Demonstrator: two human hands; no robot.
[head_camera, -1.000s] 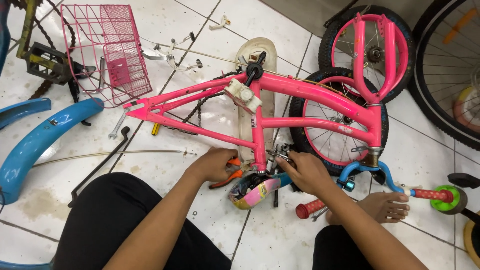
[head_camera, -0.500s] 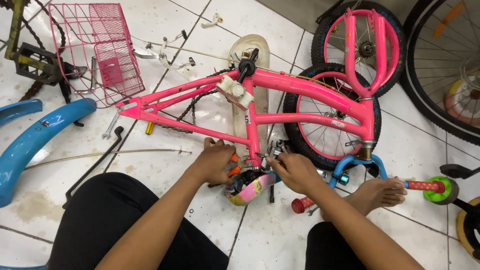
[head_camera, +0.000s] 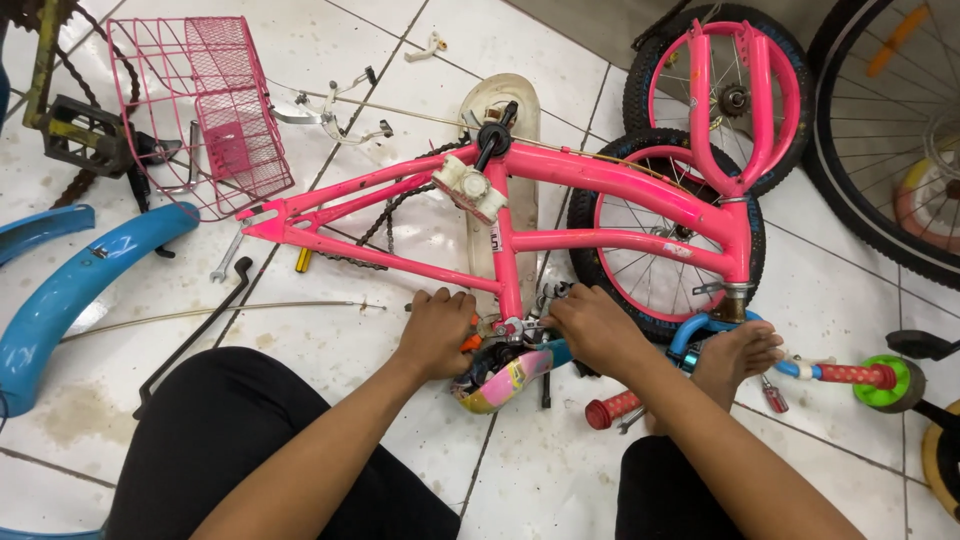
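Pink frame (head_camera: 610, 195) lies upside down on tile floor (head_camera: 330, 350), seat (head_camera: 500, 380) at bottom near knees. L hand (head_camera: 437, 332) closed on orange-handled tool (head_camera: 470, 343) at seat clamp (head_camera: 515, 325). R hand (head_camera: 592, 325) closed at clamp from other side, can't tell on what. Basket (head_camera: 215, 110) and blue fender (head_camera: 75, 290) well apart, far left.

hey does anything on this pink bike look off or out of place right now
Yes. The pink bike frame lies flat on the tiled floor, stripped, with its basket off to one side and a wheel loose underneath. Both hands work at the seat clamp.
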